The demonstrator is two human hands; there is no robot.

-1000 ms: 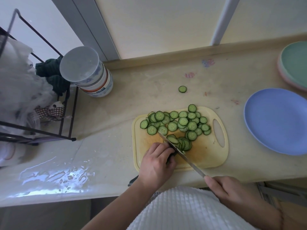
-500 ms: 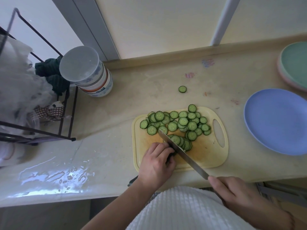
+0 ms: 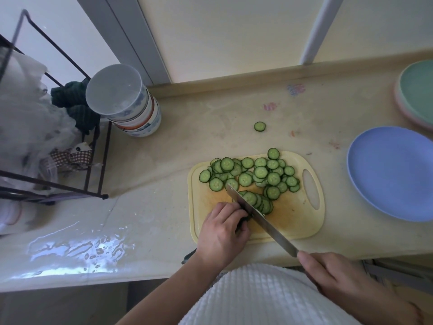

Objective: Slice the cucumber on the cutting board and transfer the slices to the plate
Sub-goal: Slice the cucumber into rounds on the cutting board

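Note:
A yellow cutting board (image 3: 295, 221) lies near the counter's front edge with several cucumber slices (image 3: 257, 174) heaped across its far half. My left hand (image 3: 222, 233) curls over the last dark stub of cucumber (image 3: 244, 219), which is mostly hidden under the fingers. My right hand (image 3: 332, 275) grips the handle of a long knife (image 3: 262, 221). Its blade slants across the board, right against the left fingers, with a short row of fresh slices (image 3: 260, 202) leaning on its far side. An empty blue plate (image 3: 393, 172) sits to the right of the board.
One stray slice (image 3: 259, 126) lies on the counter behind the board. A stack of bowls (image 3: 131, 111) stands at the back left beside a black wire rack (image 3: 70, 179). Green and pink plates (image 3: 417, 90) are stacked at the far right. A wet patch (image 3: 77, 249) shines front left.
The knife has gone up and come back down against the stub, with the right hand shifting slightly right and toward me. The left hand has stayed in place on the cucumber.

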